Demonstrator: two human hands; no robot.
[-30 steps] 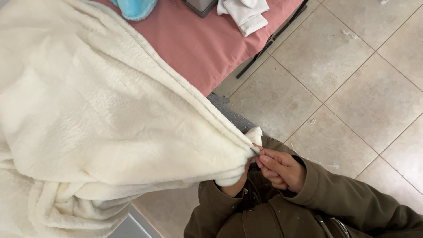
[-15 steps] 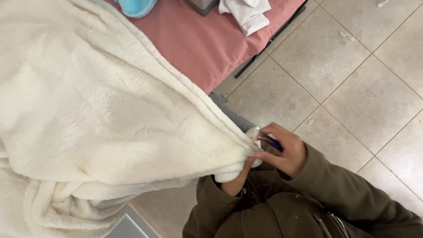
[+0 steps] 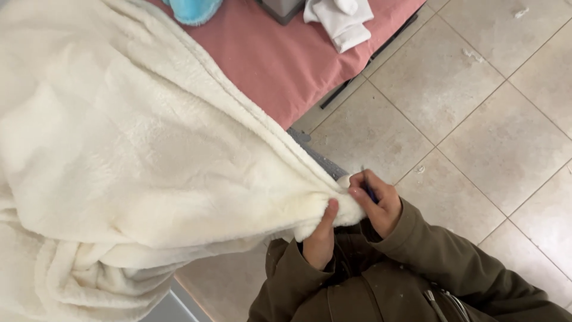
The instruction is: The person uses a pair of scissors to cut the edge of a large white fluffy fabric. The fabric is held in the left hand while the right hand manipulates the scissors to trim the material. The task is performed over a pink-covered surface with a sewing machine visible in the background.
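A large cream fleece blanket (image 3: 137,161) fills the left of the view and drapes off the pink bed (image 3: 280,65). Its corner is gathered into a point just in front of my chest. My left hand (image 3: 319,238) grips that corner from below, thumb pressed up into the fleece. My right hand (image 3: 375,200) pinches the tip of the same corner from the right. A thin dark object shows between its fingers; what it is I cannot tell. Both sleeves are olive green.
On the pink bed lie a light blue fuzzy item (image 3: 193,9), a folded white cloth (image 3: 342,21) and a grey object (image 3: 280,7). Beige floor tiles (image 3: 476,101) spread to the right. A grey mat edge (image 3: 316,156) shows under the blanket.
My hands have shifted slightly on the blanket corner: the left thumb now shows pressing upward, and the right hand has moved up over the tip. The blanket stays stretched.
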